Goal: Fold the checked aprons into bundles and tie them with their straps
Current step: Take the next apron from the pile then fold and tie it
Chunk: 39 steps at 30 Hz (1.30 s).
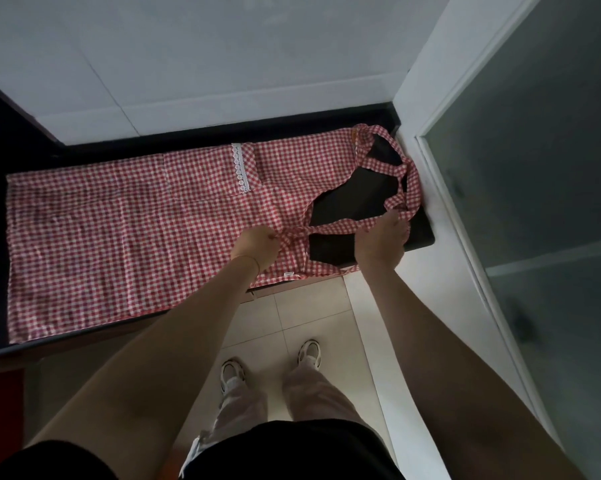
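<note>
A red-and-white checked apron (125, 237) lies spread flat along a black countertop (354, 202), its skirt to the left and its bib to the right. A white lace strip (240, 168) trims its pocket. My left hand (257, 245) pinches the apron where a strap joins the side. My right hand (382, 240) grips the same strap (337, 226) farther right, so it runs taut between both hands. The neck loop (404, 174) and other strap ends lie bunched near the counter's right end.
A white wall (222, 64) backs the counter. A white door frame and a frosted glass panel (551, 168) stand close on the right. Beige floor tiles (292, 317) and my two shoes show below the counter's front edge. Something red (1, 410) sits low at the left.
</note>
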Each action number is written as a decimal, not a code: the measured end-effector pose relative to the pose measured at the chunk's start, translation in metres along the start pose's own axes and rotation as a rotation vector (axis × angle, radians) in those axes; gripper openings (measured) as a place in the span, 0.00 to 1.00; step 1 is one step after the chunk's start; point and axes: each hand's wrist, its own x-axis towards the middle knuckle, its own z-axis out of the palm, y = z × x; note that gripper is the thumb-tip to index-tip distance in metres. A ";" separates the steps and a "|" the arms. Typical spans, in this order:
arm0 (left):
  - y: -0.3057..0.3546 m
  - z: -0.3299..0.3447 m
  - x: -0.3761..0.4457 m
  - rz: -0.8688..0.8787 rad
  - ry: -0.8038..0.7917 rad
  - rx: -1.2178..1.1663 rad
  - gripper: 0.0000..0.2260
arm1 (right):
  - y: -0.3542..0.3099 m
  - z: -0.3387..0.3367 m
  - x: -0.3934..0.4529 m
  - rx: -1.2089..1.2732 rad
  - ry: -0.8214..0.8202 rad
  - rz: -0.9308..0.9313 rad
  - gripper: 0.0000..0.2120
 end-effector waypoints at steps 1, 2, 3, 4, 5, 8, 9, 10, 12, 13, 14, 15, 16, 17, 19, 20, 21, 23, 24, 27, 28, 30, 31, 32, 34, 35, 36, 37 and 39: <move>0.001 0.000 0.001 -0.018 0.013 -0.044 0.16 | -0.001 -0.002 0.000 0.032 -0.024 0.013 0.17; 0.002 0.001 0.002 -0.040 0.042 -0.086 0.14 | -0.001 0.000 0.001 0.059 -0.101 -0.010 0.12; 0.001 0.002 0.002 -0.069 0.087 -0.132 0.11 | -0.003 0.002 -0.003 0.087 -0.209 -0.056 0.10; 0.001 0.003 0.003 -0.102 0.137 -0.189 0.07 | -0.004 0.006 -0.009 0.106 -0.336 -0.118 0.13; 0.000 0.003 0.000 -0.125 0.180 -0.235 0.04 | -0.007 0.010 -0.017 0.129 -0.465 -0.179 0.16; -0.003 0.003 -0.004 -0.103 0.248 -0.256 0.10 | -0.014 0.025 -0.040 0.054 -0.720 -0.380 0.13; -0.007 0.002 -0.006 -0.079 0.228 -0.228 0.11 | -0.016 0.031 -0.046 0.004 -0.736 -0.448 0.08; -0.008 0.002 -0.006 -0.049 0.189 -0.200 0.13 | -0.017 0.035 -0.050 -0.029 -0.734 -0.503 0.02; -0.016 0.003 -0.008 0.011 0.088 -0.093 0.14 | -0.014 0.045 -0.058 -0.139 -0.675 -0.596 0.09; -0.020 0.004 -0.009 0.042 0.059 -0.018 0.15 | -0.012 0.049 -0.061 -0.205 -0.618 -0.647 0.10; -0.025 0.006 -0.010 0.068 0.042 0.034 0.16 | -0.010 0.051 -0.063 -0.262 -0.552 -0.699 0.11; -0.028 0.006 -0.013 0.086 0.028 0.059 0.17 | -0.009 0.051 -0.064 -0.301 -0.499 -0.732 0.10; -0.031 0.007 -0.015 0.101 0.008 0.081 0.18 | -0.008 0.051 -0.064 -0.314 -0.462 -0.747 0.09; -0.032 0.008 -0.018 0.123 -0.003 0.105 0.19 | -0.006 0.051 -0.062 -0.314 -0.448 -0.748 0.07; -0.033 0.009 -0.023 0.167 0.005 0.177 0.18 | -0.004 0.050 -0.060 -0.276 -0.445 -0.741 0.04; -0.033 0.009 -0.026 0.188 0.003 0.217 0.18 | -0.003 0.049 -0.059 -0.254 -0.447 -0.731 0.04; -0.033 0.010 -0.030 0.198 -0.017 0.241 0.19 | -0.002 0.048 -0.059 -0.224 -0.451 -0.713 0.04; -0.032 0.011 -0.035 0.203 -0.053 0.264 0.21 | -0.001 0.046 -0.057 -0.111 -0.493 -0.634 0.09; -0.032 0.011 -0.036 0.206 -0.062 0.273 0.21 | 0.000 0.045 -0.056 -0.048 -0.532 -0.581 0.11; -0.029 0.009 -0.039 0.193 -0.089 0.274 0.20 | 0.001 0.036 -0.060 0.080 -0.708 -0.436 0.17; -0.028 0.007 -0.040 0.183 -0.106 0.272 0.19 | 0.002 0.031 -0.061 0.116 -0.782 -0.385 0.18; -0.024 0.005 -0.041 0.173 -0.122 0.271 0.19 | 0.006 0.024 -0.063 0.135 -0.933 -0.263 0.20; -0.023 0.004 -0.042 0.168 -0.132 0.267 0.19 | 0.009 0.021 -0.065 0.086 -1.001 -0.215 0.20; -0.021 0.003 -0.043 0.167 -0.139 0.263 0.18 | 0.013 0.018 -0.066 0.018 -1.049 -0.170 0.19; -0.021 0.004 -0.041 0.155 -0.136 0.259 0.18 | 0.018 0.017 -0.065 -0.116 -1.087 -0.076 0.14; -0.022 0.006 -0.040 0.153 -0.129 0.260 0.17 | 0.020 0.016 -0.065 -0.198 -1.101 -0.035 0.13; -0.023 0.008 -0.039 0.157 -0.121 0.257 0.16 | 0.020 0.015 -0.063 -0.281 -1.145 0.009 0.14; -0.024 0.010 -0.038 0.163 -0.117 0.253 0.16 | 0.023 0.011 -0.063 -0.332 -1.220 0.074 0.15; -0.024 0.011 -0.040 0.170 -0.114 0.252 0.16 | 0.028 0.009 -0.063 -0.342 -1.312 0.184 0.17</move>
